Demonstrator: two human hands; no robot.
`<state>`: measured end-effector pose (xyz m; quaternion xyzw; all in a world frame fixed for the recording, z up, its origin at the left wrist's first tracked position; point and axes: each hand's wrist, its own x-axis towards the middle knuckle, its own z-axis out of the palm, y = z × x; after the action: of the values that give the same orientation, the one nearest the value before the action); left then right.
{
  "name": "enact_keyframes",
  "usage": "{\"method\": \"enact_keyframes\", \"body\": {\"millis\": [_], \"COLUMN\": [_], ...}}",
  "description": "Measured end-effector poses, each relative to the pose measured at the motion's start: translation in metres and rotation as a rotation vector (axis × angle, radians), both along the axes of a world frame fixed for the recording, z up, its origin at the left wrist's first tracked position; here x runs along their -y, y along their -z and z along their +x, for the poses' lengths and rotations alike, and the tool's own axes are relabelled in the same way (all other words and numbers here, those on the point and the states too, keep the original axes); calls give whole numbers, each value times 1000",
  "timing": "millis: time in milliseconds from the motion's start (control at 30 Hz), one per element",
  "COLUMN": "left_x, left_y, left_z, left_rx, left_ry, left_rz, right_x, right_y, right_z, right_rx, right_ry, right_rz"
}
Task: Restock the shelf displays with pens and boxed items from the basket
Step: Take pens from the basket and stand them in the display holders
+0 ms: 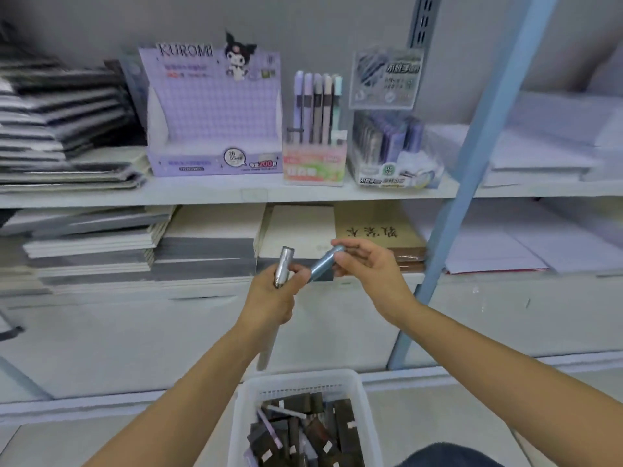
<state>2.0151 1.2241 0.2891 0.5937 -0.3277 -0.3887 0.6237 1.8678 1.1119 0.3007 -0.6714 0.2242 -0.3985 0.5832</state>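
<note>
Silver pen [284,266] is being gripped by left hand [274,298], blue pen [324,263] pinched by right hand [369,269], presumably for sorting.

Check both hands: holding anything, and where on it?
Left hand grips a silver pen by its lower end. Right hand pinches a blue pen near its upper end.

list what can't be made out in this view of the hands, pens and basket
All in the head view:
- basket: near part cut off by the bottom edge, contents uncountable.
- Kuromi display box: small print blurred.
- silver pen: partly wrapped by the left hand.
- blue pen: far end covered by the right hand fingers.
</note>
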Motion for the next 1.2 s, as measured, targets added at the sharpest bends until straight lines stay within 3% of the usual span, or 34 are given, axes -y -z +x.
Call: {"method": "enact_keyframes", "body": {"millis": [267,567,1000,1200], "left_x": [13,32,51,57], "left_y": [-95,-125,-125,-122], "left_z": [-28,-32,-13,-10], "left_rx": [-100,59,108,108], "left_ry": [118,227,283,297], "left_rz": [-21,-145,-223,-253], "right_x": [26,89,126,130], "right_y": [-122,-183,-183,-175], "right_z": [-46,-60,-34,-32], "right_rx": [94,-151,-509,-501], "right_ry": [229,578,461,454], "right_rz": [-320,-609,-801,-816]}}
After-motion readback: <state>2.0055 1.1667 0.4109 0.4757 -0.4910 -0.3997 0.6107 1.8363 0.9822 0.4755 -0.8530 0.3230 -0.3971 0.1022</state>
